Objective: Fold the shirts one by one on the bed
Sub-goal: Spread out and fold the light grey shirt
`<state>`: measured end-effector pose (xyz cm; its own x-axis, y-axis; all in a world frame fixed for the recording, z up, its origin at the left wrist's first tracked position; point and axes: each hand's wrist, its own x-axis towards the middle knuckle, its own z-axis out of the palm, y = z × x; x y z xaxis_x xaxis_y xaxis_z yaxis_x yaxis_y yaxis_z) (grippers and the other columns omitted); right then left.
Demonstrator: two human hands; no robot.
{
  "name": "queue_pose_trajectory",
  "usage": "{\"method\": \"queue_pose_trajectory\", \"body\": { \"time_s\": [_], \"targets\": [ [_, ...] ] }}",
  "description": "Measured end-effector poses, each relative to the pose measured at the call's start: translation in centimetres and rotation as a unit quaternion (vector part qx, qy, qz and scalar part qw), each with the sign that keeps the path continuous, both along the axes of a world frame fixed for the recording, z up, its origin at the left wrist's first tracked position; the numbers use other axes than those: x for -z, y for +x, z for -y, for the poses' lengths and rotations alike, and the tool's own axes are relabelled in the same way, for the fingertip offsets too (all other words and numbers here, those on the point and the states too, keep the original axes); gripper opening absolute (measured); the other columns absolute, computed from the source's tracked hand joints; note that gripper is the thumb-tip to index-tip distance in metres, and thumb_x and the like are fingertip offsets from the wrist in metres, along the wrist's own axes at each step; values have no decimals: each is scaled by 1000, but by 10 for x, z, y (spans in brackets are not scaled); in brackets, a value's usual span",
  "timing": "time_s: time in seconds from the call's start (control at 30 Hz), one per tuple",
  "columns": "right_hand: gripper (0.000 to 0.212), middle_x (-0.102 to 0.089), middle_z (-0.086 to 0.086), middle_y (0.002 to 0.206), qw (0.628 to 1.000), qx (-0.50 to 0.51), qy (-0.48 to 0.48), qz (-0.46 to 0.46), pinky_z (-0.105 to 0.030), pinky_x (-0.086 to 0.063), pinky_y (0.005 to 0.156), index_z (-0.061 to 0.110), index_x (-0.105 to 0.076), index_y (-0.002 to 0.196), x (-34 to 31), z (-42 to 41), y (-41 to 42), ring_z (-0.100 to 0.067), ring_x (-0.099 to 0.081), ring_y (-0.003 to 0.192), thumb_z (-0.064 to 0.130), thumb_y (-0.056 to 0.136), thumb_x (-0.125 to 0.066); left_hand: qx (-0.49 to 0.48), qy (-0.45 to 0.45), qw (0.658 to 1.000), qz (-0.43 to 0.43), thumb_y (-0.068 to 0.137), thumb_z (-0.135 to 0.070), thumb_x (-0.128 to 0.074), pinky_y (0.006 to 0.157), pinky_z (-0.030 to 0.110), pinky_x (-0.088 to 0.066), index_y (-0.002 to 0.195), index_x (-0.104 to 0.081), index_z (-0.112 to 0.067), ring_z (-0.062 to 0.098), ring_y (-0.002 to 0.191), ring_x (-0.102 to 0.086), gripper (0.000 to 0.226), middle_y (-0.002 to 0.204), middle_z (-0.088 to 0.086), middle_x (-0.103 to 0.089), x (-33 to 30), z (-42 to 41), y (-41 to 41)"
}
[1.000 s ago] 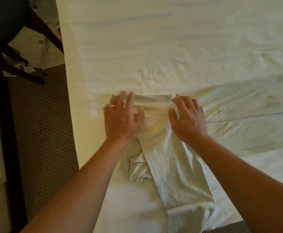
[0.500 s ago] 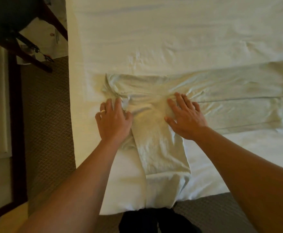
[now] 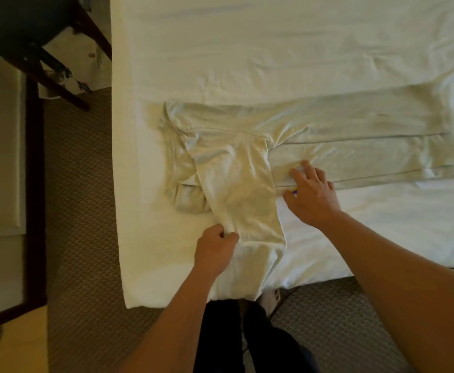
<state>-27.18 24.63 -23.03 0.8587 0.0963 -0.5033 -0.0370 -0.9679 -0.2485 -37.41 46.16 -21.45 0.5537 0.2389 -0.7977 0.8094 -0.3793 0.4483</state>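
1. Both hands have left the shoulder area they were pressing half a second ago: the left hand (image 3: 215, 250) has slid back toward the near edge of the bed (image 3: 220, 55), and the right hand (image 3: 310, 195) has shifted out to the right.
2. Left hand now: fingers curled, pinching the edge of the long sleeve (image 3: 236, 189) low down, where it runs toward the mattress edge and drapes over it.
3. Right hand: fingers spread and relaxed, flat on the cloth, pinning the body of the pale long-sleeved shirt (image 3: 341, 135) just beside the sleeve.
4. That shirt lies lengthwise across the white sheet, collar (image 3: 170, 146) to the left, hem far to the right, side already folded in.
5. Judgement call: the step in hand looks like bringing the dangling sleeve up onto the body. To do it well, keep the right palm anchoring the fold line, lift the cuff end clear of the bed edge, and lay it straight along the body so no bunching forms near the shoulder.
6. Writing, brands, labels: none readable. A small purple spot shows by the right thumb; what it is, I cannot tell.
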Motion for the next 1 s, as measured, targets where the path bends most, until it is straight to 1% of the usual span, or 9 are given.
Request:
{"method": "queue_pose_trajectory", "body": {
  "time_s": [0.1,0.23,0.37,0.5,0.57,0.63,0.73,0.8,1.0],
  "targets": [
    [51,-20,-6,164,999,24,19,16,-51,-28,114,19,-45,144,-6,3,4,-30,-20,146,38,98,-54,4,-158,987,-27,98,-26,-64,62,30,-55,103,-70,-11,22,80,-72,17,94,6,-74,-30,1,30],
    [46,-36,-8,156,984,138,89,70,-47,-31,113,14,-54,139,-17,15,26,-31,-32,139,36,98,-56,-62,-227,972,12,99,-21,-64,53,31,-56,89,-65,-13,19,63,-69,12,81,9,-70,-54,23,98],
    [32,-51,-8,139,938,255,142,190,-36,-35,106,10,-63,125,-32,28,52,-28,-45,127,27,98,-58,-234,-386,889,72,105,-20,-52,68,32,-58,93,-63,-13,20,77,-68,18,85,7,-71,-66,52,168],
    [11,-59,-3,104,934,230,163,219,-30,-42,81,13,-65,95,-36,18,54,-22,-55,96,23,93,-62,-67,-117,975,179,95,-22,-63,69,28,-48,107,-64,-19,21,88,-63,12,92,-2,-66,-38,40,199],
    [13,-61,-2,86,955,172,183,159,-32,-44,69,14,-61,82,-32,6,43,-23,-57,78,24,89,-66,30,11,979,201,90,-20,-66,79,32,-52,109,-65,-19,24,94,-65,20,97,0,-67,-21,24,199],
    [23,-63,-1,94,982,65,158,75,-36,-51,73,16,-64,94,-24,-7,29,-23,-59,85,37,87,-69,109,80,973,188,90,-22,-64,87,34,-51,116,-64,-19,24,103,-63,26,112,3,-65,-9,9,196],
    [65,-47,0,134,993,-97,54,-28,-43,-51,97,26,-50,135,-10,-22,14,-24,-48,122,61,82,-64,202,124,958,163,93,-24,-61,92,40,-52,123,-62,-19,26,109,-60,30,124,6,-58,10,-12,197],
    [75,-36,-1,141,991,-129,22,-33,-44,-50,101,28,-39,140,-1,-28,11,-25,-40,130,64,80,-65,222,127,953,163,94,-24,-59,94,42,-52,126,-61,-19,24,111,-59,32,126,5,-56,18,-19,198],
    [35,-50,-5,133,991,-124,45,14,-48,-56,87,18,-55,126,7,-29,12,-32,-52,120,31,93,-57,229,169,945,163,92,-26,-60,95,43,-50,123,-59,-23,30,116,-54,31,128,5,-48,23,-17,208]
  ]
}}
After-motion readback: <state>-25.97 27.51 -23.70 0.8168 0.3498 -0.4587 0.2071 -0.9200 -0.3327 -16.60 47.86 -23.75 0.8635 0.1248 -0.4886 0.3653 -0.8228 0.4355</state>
